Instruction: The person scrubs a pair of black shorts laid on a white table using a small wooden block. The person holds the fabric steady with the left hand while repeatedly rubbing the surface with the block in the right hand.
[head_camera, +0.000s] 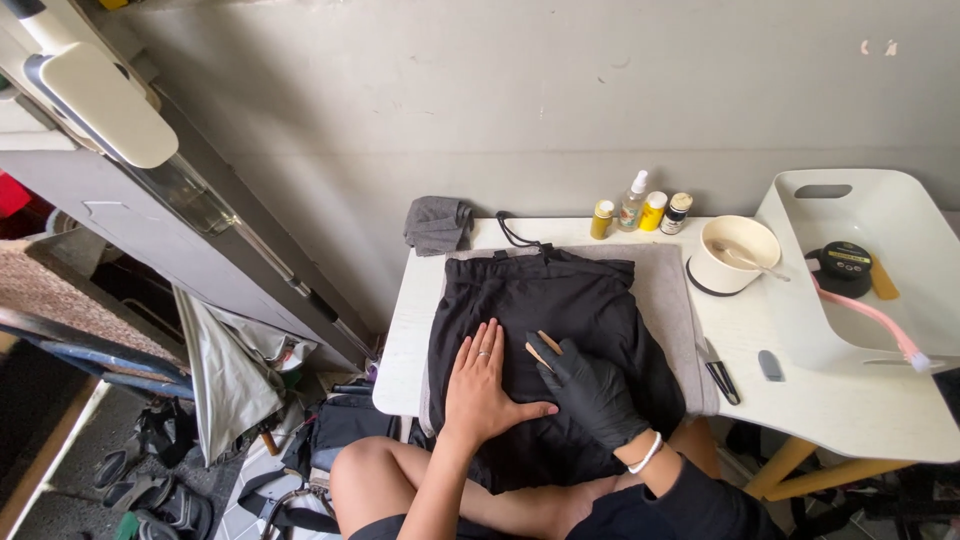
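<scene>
A black garment (560, 330) lies spread over a grey cloth (672, 300) on the white table (850, 400). My bare left hand (482, 388) rests flat on the garment's near left part, fingers together, a ring on one finger. My right hand (590, 390), in a black glove, lies beside it on the garment and pinches a small wooden stick (542, 349) whose tip touches the fabric. A white bracelet sits on my right wrist.
A white cup with a spoon (735, 255), several small bottles (640, 212), a folded grey cloth (437, 224), a black clip tool (720, 375) and a small grey piece (770, 365) sit on the table. A white tray (870, 270) holds a black jar and pink brush. Shoes and bags lie on the floor at left.
</scene>
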